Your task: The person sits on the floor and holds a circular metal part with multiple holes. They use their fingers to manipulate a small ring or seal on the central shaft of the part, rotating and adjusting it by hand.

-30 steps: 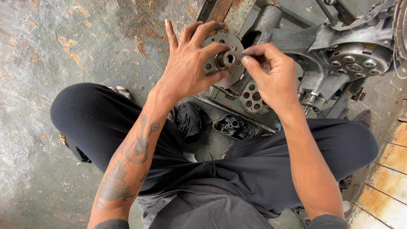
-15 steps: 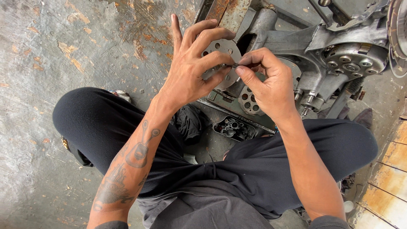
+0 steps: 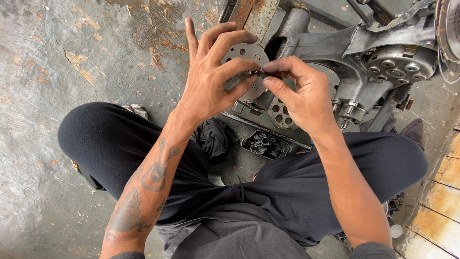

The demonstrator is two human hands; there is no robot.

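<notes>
Your left hand (image 3: 211, 81) is gripping the round plate (image 3: 244, 67) while your right hand (image 3: 302, 93) fingers (image 3: 278, 65) are pinching something tiny at its centre; loosening could be dropping it.

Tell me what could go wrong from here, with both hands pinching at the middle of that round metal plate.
The left hand holds the round perforated plate by fingertips only, above the concrete floor; it may slip and fall. The right hand pinches something too small to make out at the plate's centre; dropped, it could vanish among the engine casing, the dark rag or the black parts tray below.
</notes>
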